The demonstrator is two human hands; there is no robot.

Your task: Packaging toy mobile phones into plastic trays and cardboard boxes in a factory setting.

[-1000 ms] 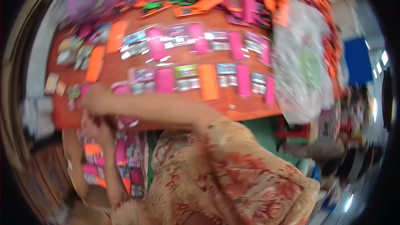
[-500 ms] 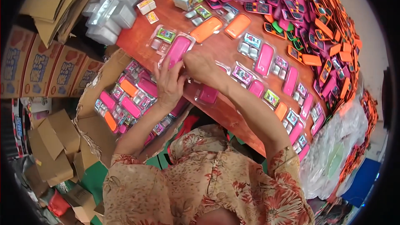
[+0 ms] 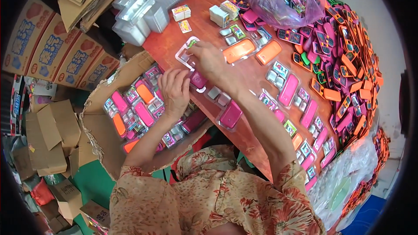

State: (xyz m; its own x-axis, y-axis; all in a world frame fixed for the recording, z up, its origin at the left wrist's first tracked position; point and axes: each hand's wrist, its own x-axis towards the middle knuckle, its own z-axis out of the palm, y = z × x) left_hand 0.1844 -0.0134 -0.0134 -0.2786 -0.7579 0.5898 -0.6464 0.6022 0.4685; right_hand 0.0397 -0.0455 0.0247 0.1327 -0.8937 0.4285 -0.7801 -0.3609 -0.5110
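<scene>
Packing of the clear tray (image 3: 179, 55) by the right hand (image 3: 208, 63) is inferred; the left hand (image 3: 175, 90) is curved alongside. Neither grip can be confirmed. Steadying is called for next.

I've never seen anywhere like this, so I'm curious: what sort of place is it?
Probably a small packing workshop: a big heap of orange and pink plastic phone-shaped pieces, a stack of clear plastic trays, and a torn brown cardboard box holding filled clear plastic packs.

Cartons (image 3: 52, 50): I see four in one row, at left
Brown boxes (image 3: 54, 135): below the cartons
Floor (image 3: 89, 178): green
</scene>
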